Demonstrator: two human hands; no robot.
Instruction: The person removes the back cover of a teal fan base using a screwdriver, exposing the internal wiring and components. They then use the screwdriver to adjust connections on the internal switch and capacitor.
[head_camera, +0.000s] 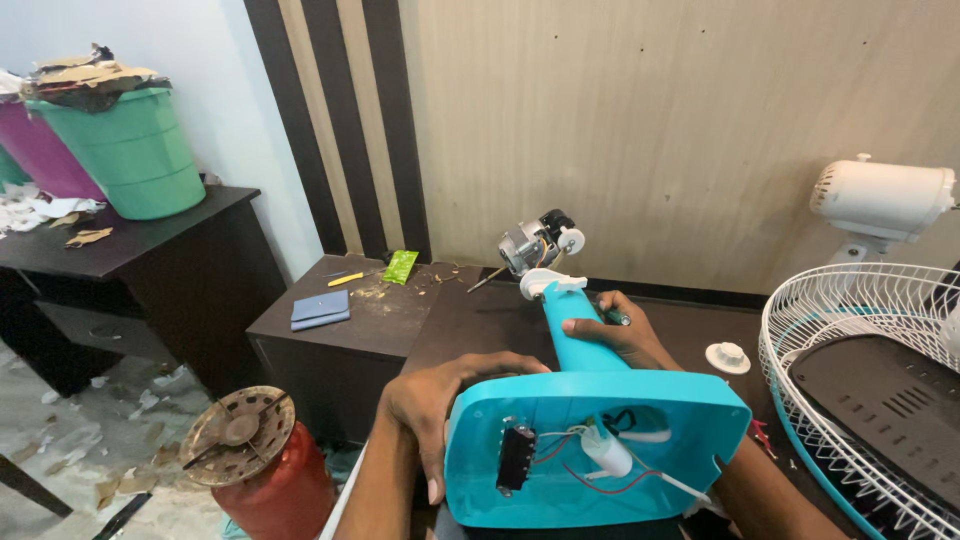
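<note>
- Dark brown tabletop (480, 320) fills the middle, w/ a beige panel wall behind it.
- White wire fan guard (850, 340) lies at the right edge, w/ a dark plastic cover resting in it; a white fan motor housing (880, 200) stands behind it near the wall.
- Turquoise fan stand (590, 440) lies tipped on the tabletop, the open underside of its base facing the camera, neck pointing away toward the wall.
- Inside the base: a black switch block (516, 458), a white cylindrical capacitor (606, 450), plus red, black & white wires.
- Bare fan motor (535, 245) sits at the far end of the neck, metal core exposed, small white knob on its side.
- Left hand (435, 400) grips the base's left rim, fingers curled over the edge, thumb down the outside.
- Right hand (615, 335) is wrapped around the neck, fingers closed on it; a small dark object peeks out by the fingers, can't tell what.
- Small white round cap (728, 356) rests on the tabletop just right of the right hand.
- Left bkgd: a green bucket (135, 150) stuffed w/ cardboard scraps on a dark desk; a red cylinder (265, 470) w/ a rusty disc on top stands on the floor.
- Lower side cabinet (340, 320) carries a grey-blue pad, a yellow pen and a green packet (400, 265).
</note>
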